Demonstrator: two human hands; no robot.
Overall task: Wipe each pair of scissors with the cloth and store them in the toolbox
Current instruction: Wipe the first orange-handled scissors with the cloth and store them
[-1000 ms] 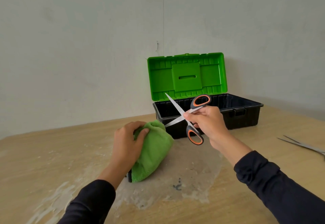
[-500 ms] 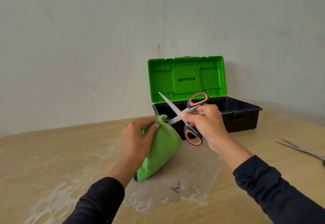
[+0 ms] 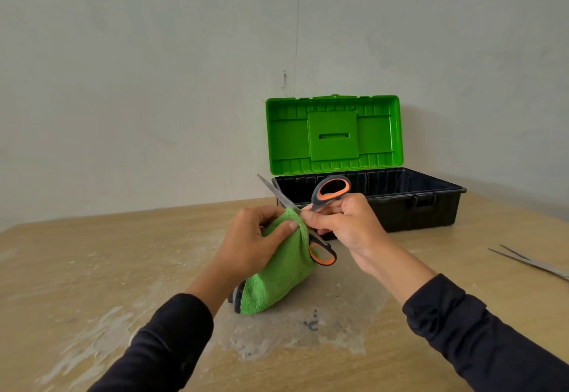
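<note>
My right hand grips a pair of scissors with black and orange handles, blades spread apart. My left hand holds a green cloth and pinches its top over one blade, which is hidden inside the fold. The other blade points up and to the left. Behind my hands stands the toolbox, black with its green lid raised; what lies inside is hidden. The lower end of the cloth hangs down to the wooden table.
The metal blades of another pair of scissors lie on the table at the right edge of view. A whitish worn patch covers the table under my hands. A plain wall rises right behind the toolbox.
My left hand lifted the cloth up to the scissors and closed it over one blade. My right hand kept the scissors spread and shifted slightly left towards the cloth.
</note>
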